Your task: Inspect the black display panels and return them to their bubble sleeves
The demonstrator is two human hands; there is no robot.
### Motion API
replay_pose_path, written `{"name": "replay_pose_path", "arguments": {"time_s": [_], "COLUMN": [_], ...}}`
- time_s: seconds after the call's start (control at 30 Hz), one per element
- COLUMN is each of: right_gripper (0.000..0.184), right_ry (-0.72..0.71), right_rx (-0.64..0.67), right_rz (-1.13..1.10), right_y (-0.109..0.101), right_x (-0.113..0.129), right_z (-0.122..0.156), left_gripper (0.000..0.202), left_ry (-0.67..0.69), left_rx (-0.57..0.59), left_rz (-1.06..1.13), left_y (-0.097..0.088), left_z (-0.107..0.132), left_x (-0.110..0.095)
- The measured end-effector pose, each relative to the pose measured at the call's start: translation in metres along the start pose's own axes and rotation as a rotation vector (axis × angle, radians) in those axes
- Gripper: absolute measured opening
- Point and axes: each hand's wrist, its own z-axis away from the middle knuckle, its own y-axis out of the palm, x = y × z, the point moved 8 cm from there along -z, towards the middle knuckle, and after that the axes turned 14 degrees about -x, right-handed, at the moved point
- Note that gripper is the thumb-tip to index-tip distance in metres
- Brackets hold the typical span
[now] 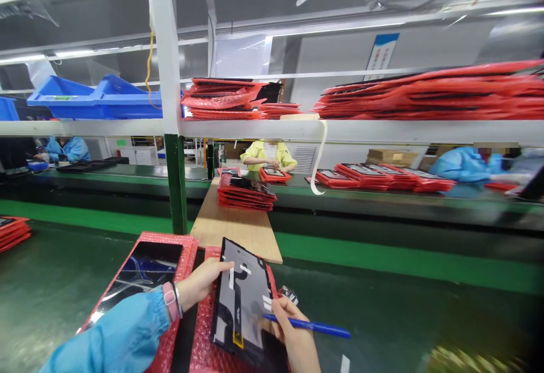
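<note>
Clasped panel [242,299] by top edge in left hand [204,283]; pinched pen [314,326] in right hand [294,336], tip touching panel below left grip.

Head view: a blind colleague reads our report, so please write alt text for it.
The left hand steadies a dark rectangular panel over red bubble-wrap sleeves while the right hand holds a blue pen to its surface. Behind, a wooden board leads to a green conveyor carrying stacks of red sleeves, with other people beyond.

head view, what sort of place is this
Probably a factory electronics assembly line: a green conveyor belt, stacks of red bubble-wrap sleeves on the shelf, workers seated across it, and a dark panel in the left hand.
</note>
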Motion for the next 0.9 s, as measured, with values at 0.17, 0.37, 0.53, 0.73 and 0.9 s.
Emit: {"name": "replay_pose_path", "arguments": {"time_s": [0.17, 0.37, 0.53, 0.73, 0.9], "right_gripper": [0.061, 0.053, 0.051, 0.05, 0.039], "right_ry": [-0.003, -0.145, -0.083, -0.061, -0.176], "right_rx": [0.0, -0.174, 0.004, 0.259, 0.044], "right_rz": [-0.001, -0.121, -0.128, -0.089, 0.004], "right_y": [-0.01, -0.05, -0.033, 0.006, -0.001], "right_x": [0.017, 0.086, 0.129, 0.144, 0.138], "right_z": [-0.002, -0.03, -0.035, -0.018, -0.03], "left_gripper": [0.018, 0.045, 0.051, 0.051, 0.059], "left_ry": [0.105, 0.432, 0.573, 0.629, 0.633], "left_rx": [0.012, -0.077, -0.051, -0.112, -0.151], "left_rz": [0.0, 0.195, 0.326, 0.375, 0.375], "left_y": [0.017, -0.008, -0.02, -0.033, -0.04], "left_z": [0.004, 0.038, 0.069, 0.091, 0.097], "left_x": [-0.005, -0.063, -0.098, -0.107, -0.109]}}
